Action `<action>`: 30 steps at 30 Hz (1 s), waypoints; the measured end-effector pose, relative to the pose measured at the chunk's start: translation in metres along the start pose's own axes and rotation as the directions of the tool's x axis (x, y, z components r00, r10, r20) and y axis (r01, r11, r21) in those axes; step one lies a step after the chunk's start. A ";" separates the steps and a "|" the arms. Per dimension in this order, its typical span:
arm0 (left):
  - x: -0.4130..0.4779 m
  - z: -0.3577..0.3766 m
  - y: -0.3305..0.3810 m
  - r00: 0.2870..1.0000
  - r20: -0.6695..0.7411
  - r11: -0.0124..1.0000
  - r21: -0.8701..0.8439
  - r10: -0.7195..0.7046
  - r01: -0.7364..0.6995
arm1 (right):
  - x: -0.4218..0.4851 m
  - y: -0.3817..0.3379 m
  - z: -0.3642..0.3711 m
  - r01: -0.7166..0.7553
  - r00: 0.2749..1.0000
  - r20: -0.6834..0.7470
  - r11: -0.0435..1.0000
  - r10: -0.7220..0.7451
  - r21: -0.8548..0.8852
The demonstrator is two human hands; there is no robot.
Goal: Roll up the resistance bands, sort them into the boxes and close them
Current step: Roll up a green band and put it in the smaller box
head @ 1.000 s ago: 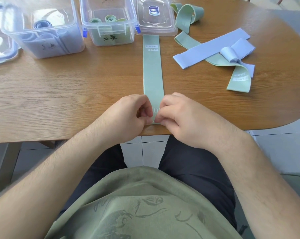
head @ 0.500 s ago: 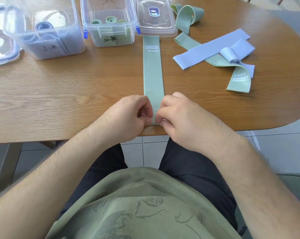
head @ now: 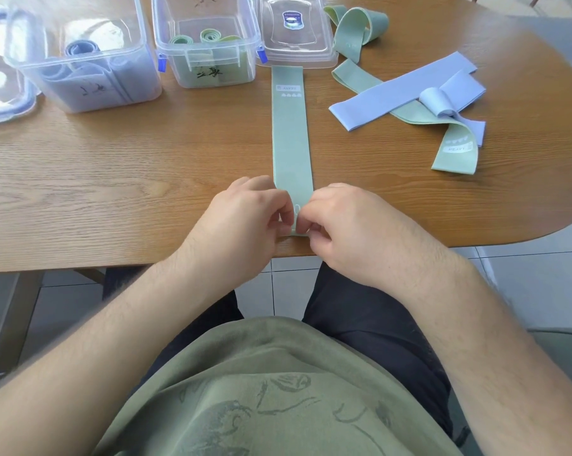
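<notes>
While the left grip [head: 245,222] and right grip [head: 347,232] still pinched the near end of the green band [head: 291,143], it lay at the front edge of the surface [head: 113,176], bare wood to its left.

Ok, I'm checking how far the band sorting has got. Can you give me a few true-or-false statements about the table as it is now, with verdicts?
1. The left hand and right hand both pinch the near end of the flat green band. True.
2. The box of green rolls has its lid on. False: it stands open, and a lid lies beside it.
3. The box on the left holds blue rolls. True.
4. Every blue band is already boxed. False: a loose blue band lies on the table, across a second green band.
</notes>
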State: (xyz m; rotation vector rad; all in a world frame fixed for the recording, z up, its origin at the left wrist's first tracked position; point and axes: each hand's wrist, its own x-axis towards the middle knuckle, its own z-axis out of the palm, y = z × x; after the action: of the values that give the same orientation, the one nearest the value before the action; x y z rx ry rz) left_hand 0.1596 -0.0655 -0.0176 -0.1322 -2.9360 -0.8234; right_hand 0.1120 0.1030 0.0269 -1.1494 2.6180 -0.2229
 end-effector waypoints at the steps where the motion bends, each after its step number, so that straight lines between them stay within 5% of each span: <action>1: -0.003 0.004 0.000 0.999 -0.035 0.999 0.022 0.041 -0.040 | 0.000 0.001 0.001 0.003 1.000 -0.002 1.000 -0.003 0.002; 13: -0.009 0.002 -0.014 0.944 -0.014 0.938 0.119 0.329 -0.325 | 0.015 0.022 0.001 -0.050 0.997 0.063 0.951 0.032 0.304; 23: -0.018 0.008 -0.005 0.906 -0.099 0.904 0.171 0.411 -0.391 | 0.016 0.022 0.003 -0.079 0.995 0.082 0.950 0.057 0.302; 30: -0.018 0.011 -0.005 0.937 -0.101 0.938 0.133 0.334 -0.320 | 0.015 0.023 0.003 -0.077 0.996 0.076 0.946 0.055 0.315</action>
State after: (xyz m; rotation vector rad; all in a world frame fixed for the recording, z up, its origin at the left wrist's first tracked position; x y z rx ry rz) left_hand 0.1760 -0.0655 -0.0314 -0.5270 -2.7278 -0.5891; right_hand 0.0873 0.1069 0.0152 -0.9395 2.4414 -0.5604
